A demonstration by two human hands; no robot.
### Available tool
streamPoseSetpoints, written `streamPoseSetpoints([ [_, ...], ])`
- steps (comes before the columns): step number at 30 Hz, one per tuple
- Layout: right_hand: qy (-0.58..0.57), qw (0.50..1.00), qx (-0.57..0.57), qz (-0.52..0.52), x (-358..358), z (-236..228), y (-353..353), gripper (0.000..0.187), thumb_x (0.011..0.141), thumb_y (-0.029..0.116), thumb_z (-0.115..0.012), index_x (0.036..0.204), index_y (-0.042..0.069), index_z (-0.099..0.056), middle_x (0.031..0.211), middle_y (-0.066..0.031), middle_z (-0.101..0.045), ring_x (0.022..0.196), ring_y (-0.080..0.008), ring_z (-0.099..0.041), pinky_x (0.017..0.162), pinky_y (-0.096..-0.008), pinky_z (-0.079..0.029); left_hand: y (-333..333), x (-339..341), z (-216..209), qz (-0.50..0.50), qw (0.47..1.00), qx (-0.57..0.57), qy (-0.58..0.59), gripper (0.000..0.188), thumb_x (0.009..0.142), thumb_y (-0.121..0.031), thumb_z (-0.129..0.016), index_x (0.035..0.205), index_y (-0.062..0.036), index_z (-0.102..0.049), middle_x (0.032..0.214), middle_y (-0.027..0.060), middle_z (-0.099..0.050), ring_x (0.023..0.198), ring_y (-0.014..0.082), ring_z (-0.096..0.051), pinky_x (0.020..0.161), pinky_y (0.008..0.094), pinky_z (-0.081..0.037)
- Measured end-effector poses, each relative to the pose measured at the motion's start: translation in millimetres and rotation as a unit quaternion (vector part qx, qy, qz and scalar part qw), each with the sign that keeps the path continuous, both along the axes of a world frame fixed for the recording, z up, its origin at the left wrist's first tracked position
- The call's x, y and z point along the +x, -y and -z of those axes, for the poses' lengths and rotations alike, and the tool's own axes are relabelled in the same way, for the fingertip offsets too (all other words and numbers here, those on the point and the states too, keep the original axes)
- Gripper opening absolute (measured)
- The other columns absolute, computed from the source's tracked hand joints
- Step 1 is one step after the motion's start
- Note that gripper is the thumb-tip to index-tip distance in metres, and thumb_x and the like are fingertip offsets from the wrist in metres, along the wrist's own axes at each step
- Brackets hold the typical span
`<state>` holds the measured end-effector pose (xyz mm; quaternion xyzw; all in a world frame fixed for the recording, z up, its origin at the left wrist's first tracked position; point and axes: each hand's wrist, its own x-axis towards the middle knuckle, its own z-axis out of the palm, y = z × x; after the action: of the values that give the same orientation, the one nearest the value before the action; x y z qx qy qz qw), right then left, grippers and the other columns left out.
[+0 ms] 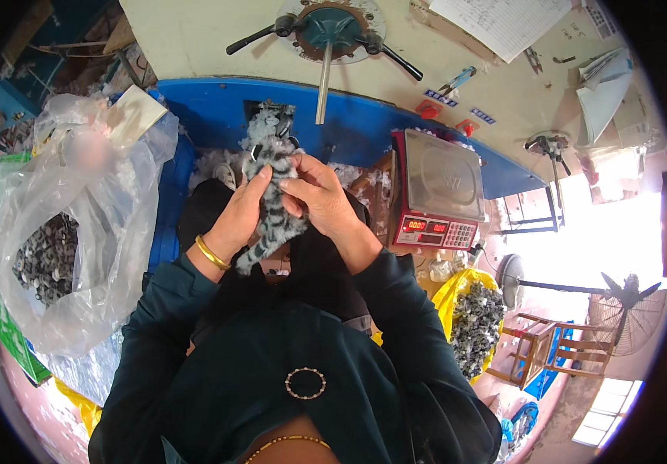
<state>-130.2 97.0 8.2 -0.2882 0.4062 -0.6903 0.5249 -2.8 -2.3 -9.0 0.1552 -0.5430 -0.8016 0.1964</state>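
a person in a dark green top holds a grey-and-black striped plush toy [271, 193] up at chest height, in front of a blue-edged workbench [364, 124]. the left hand [244, 213], a gold bangle [212, 253] on its wrist, is wrapped around the toy's lower half from the left, fingers closed on the fur. the right hand [318, 193] comes in from the right and pinches the toy's upper part between thumb and fingertips — both hands are shut on the same piece, touching it and almost touching each other. the toy's long axis runs steeply, from its lower end near the left wrist up and slightly right toward a metal nozzle [324, 93] that juts down from the machine [332, 27] above; its upper end lies just below that nozzle's tip, whether touching cannot be told. the right hand is the nearer of the two to that top end. loose white stuffing [213, 166] lies on the bench behind the hands. to the left stands a clear plastic bag [78, 232] with more striped pieces inside; to the right sits a red digital scale [438, 193], and lower right a yellow bag [469, 317] heaped with similar grey toys.
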Motion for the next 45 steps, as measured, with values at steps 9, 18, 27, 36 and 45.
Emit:
streamPoseSetpoints([
  [9, -0.537, 0.842, -0.027, -0.055, -18.4, -20.3, -23.9, 0.02, 0.084, 0.004, -0.068, 0.09, -0.003, -0.05, 0.091, -0.0068, -0.047, 0.064, -0.014, -0.061, 0.057, -0.0268, -0.051, -3.0, -7.8, -12.8, 0.015, 1.0, 0.0, 0.012, 0.049, 0.099, -0.022, -0.045, 0.141, -0.0047, -0.027, 0.118, 0.007, -0.053, 0.106, 0.0139, -0.051, 0.093, 0.0272, -0.041],
  [18, -0.643, 0.765, 0.008, 0.023, -36.7, -30.9, -28.5, 0.022, 0.086, 0.018, -0.067, 0.091, 0.002, -0.053, 0.065, -0.0109, -0.049, 0.066, -0.0306, -0.06, 0.055, -0.0352, -0.045, -11.3, -25.4, -17.1, -0.015, 0.999, -0.028, -0.008, 0.048, 0.099, -0.024, -0.044, 0.14, -0.0043, -0.026, 0.11, 0.0048, -0.052, 0.102, 0.0124, -0.047, 0.094, 0.0269, -0.038],
  [27, -0.719, 0.629, 0.091, 0.282, -75.7, -40.6, 54.2, 0.038, 0.081, 0.04, -0.067, 0.076, 0.003, -0.06, 0.077, -0.0156, -0.06, 0.074, -0.037, -0.059, 0.062, -0.0435, -0.046, 42.4, -84.3, -4.3, -0.112, 0.991, -0.064, 0.043, 0.047, 0.095, -0.044, -0.05, 0.111, -0.0007, -0.058, 0.091, 0.0035, -0.06, 0.083, 0.0088, -0.055, 0.07, 0.025, -0.044],
  [36, -0.757, 0.623, -0.053, 0.19, -147.8, -34.2, 74.3, 0.033, 0.076, 0.035, -0.07, 0.067, 0.005, -0.057, 0.069, -0.0098, -0.057, 0.065, -0.0326, -0.056, 0.056, -0.0412, -0.046, 38.8, -76.3, -28.3, 0.068, 0.996, -0.032, 0.047, 0.033, 0.095, -0.034, -0.056, 0.081, -0.0046, -0.054, 0.068, 0.0045, -0.057, 0.06, 0.0098, -0.055, 0.054, 0.0236, -0.044],
  [45, -0.737, 0.639, -0.165, 0.146, -140.8, -39.8, 70.2, 0.026, 0.071, 0.019, -0.072, 0.061, 0.006, -0.052, 0.064, -0.0098, -0.052, 0.06, -0.0327, -0.055, 0.052, -0.04, -0.044, 43.9, -76.9, -43.7, 0.102, 0.988, -0.021, 0.115, 0.032, 0.095, -0.035, -0.056, 0.091, -0.0039, -0.059, 0.071, 0.0006, -0.057, 0.056, 0.0096, -0.053, 0.051, 0.0227, -0.044],
])
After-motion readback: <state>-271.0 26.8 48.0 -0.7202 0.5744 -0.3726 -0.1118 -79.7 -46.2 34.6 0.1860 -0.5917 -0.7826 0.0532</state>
